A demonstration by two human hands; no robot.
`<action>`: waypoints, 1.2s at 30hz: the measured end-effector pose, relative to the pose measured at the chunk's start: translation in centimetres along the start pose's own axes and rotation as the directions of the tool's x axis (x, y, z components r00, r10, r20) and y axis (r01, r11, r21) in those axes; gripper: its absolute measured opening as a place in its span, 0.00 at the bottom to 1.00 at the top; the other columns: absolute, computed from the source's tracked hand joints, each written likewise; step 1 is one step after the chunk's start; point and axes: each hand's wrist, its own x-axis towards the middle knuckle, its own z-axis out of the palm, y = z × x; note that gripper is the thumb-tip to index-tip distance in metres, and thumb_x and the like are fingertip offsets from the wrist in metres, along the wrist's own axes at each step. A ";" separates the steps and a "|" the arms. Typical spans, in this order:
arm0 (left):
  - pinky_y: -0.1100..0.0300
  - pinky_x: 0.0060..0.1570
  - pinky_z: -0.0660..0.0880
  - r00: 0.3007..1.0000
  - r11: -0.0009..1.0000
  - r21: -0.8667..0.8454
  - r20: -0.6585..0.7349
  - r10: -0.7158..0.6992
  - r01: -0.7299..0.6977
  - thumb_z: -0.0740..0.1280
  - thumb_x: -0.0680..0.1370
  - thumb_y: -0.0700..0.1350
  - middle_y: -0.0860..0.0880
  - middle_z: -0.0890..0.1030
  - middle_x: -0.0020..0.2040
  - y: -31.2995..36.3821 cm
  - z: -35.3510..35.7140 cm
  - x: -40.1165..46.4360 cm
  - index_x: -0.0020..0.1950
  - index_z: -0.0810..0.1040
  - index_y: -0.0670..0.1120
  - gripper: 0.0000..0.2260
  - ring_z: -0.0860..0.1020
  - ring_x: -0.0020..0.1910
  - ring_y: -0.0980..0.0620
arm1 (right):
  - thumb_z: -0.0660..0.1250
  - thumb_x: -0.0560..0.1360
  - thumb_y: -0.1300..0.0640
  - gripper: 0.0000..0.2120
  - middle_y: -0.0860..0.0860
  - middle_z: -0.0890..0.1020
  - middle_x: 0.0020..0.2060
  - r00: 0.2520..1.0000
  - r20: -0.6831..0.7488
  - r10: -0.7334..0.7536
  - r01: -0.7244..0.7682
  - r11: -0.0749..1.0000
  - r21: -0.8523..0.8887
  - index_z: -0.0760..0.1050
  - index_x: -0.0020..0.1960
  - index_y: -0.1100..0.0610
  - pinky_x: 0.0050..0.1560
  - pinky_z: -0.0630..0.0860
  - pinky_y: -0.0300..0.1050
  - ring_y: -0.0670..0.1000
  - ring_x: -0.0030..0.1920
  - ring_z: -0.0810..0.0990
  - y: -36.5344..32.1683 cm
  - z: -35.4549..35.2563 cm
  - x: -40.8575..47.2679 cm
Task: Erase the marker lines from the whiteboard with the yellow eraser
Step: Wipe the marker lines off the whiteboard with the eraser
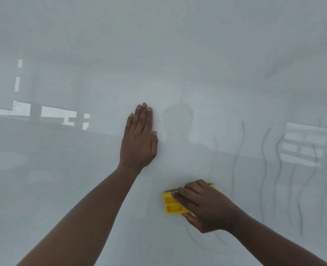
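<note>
My right hand (205, 205) grips the yellow eraser (173, 203) against the whiteboard (82, 189), left hand (139, 139) flat and released; I'd press evenly, sweeping right across the wavy marker lines (277, 160).

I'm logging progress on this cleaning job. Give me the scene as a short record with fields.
surface: whiteboard, glossy, shows reflections
left hand: flat on the board, fingers together, holding nothing
right hand: gripping the yellow eraser against the board
marker lines: wavy dark strokes right of the eraser, faint ones below the right hand
status: erasing unfinished
</note>
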 end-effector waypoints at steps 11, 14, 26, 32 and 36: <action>0.46 0.82 0.53 1.000 0.999 -0.042 0.006 0.015 -0.015 0.56 0.81 0.44 0.38 0.57 0.82 5.9 0.8 2.9 0.81 0.58 0.36 0.29 0.55 0.83 0.42 | 0.67 0.69 0.49 0.24 0.46 0.76 0.53 0.843 0.422 -0.333 0.333 0.940 0.075 0.72 0.64 0.51 0.54 0.75 0.45 0.51 0.49 0.76 0.3 -2.3 -12.5; 0.46 0.82 0.53 1.000 1.000 -0.019 0.012 -0.017 0.017 0.54 0.82 0.45 0.38 0.56 0.82 6.1 1.4 2.6 0.81 0.56 0.36 0.29 0.54 0.83 0.42 | 0.67 0.62 0.48 0.30 0.45 0.77 0.55 0.788 0.495 -0.366 0.371 0.924 0.094 0.72 0.64 0.50 0.56 0.75 0.45 0.51 0.50 0.77 0.7 -2.7 -12.6; 0.47 0.82 0.52 1.000 0.998 0.056 0.012 -0.022 0.021 0.53 0.82 0.46 0.39 0.56 0.83 6.0 2.1 2.1 0.82 0.55 0.37 0.29 0.53 0.83 0.43 | 0.65 0.78 0.51 0.21 0.51 0.77 0.59 0.981 0.138 -0.138 0.147 0.987 -0.063 0.71 0.69 0.56 0.55 0.72 0.47 0.53 0.55 0.76 -2.8 2.4 -7.3; 0.46 0.82 0.53 1.000 0.998 0.062 0.002 -0.014 0.014 0.54 0.82 0.46 0.38 0.57 0.82 6.0 2.2 2.2 0.81 0.56 0.36 0.29 0.55 0.83 0.42 | 0.67 0.78 0.48 0.24 0.57 0.79 0.56 0.877 -0.263 0.402 -0.428 0.903 -0.047 0.71 0.70 0.59 0.53 0.70 0.53 0.60 0.53 0.78 2.2 -0.3 -6.0; 0.45 0.82 0.53 1.000 0.999 0.022 0.011 -0.028 0.028 0.56 0.81 0.44 0.37 0.56 0.82 6.2 1.9 2.3 0.81 0.56 0.35 0.29 0.54 0.83 0.41 | 0.70 0.77 0.50 0.26 0.56 0.71 0.58 0.618 -0.499 0.607 -0.694 0.720 0.016 0.71 0.70 0.63 0.53 0.71 0.56 0.60 0.53 0.73 6.6 -2.8 -7.1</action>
